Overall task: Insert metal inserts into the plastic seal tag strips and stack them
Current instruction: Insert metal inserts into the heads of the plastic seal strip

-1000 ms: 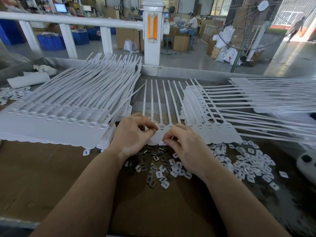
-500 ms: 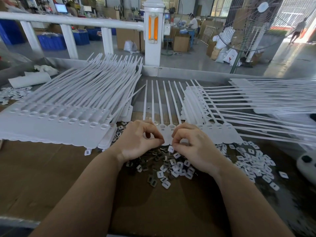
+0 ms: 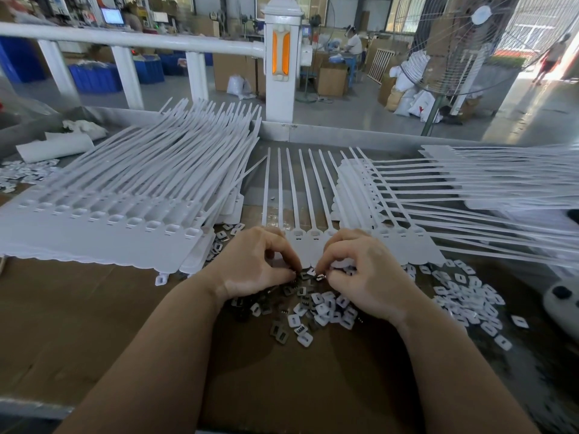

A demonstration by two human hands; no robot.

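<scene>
The surface (image 3: 94, 308) carries a finished stack (image 3: 103, 227) to your left. The working strip (image 3: 308, 242) lies dead ahead, tails running away from you, heads nearest. Both hands sit at its near edge. Your left hand (image 3: 253, 264) and right hand (image 3: 363, 274) each pinch narrow on a metal insert (image 3: 319, 277) from the loose pile (image 3: 300, 311) just below; the sockets lie just beyond your fingertips.

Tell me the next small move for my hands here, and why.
Probably lift the metal insert pinched by the right hand up to an open slot in the tag strip: both hands are down at the loose insert pile, just below it.
</scene>
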